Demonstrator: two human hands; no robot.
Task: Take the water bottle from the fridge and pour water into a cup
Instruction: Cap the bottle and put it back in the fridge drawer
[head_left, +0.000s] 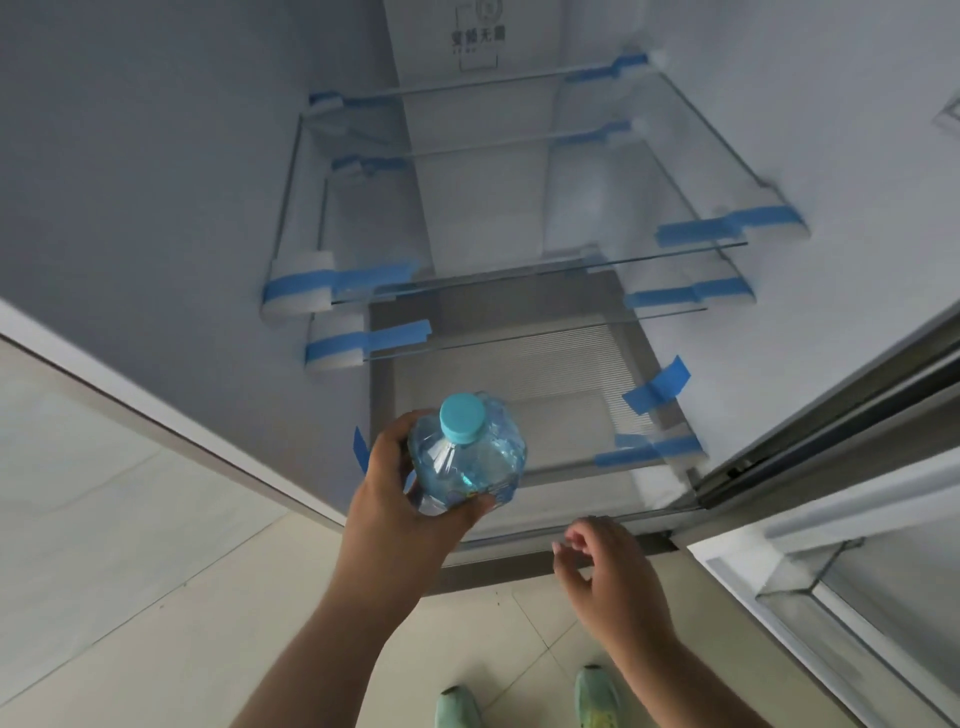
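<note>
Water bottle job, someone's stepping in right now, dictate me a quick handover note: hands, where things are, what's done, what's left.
Left hand: fingers wrapped around the water bottle, held upright in front of the open fridge, cap still on.
Right hand: holds nothing, fingers loosely curled, near the fridge's bottom front edge.
Done: bottle is in hand, off the shelves.
Left: uncap it and pour into a cup. No cup in view.

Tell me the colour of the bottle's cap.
Light turquoise blue cap, seen in the head view.
</note>
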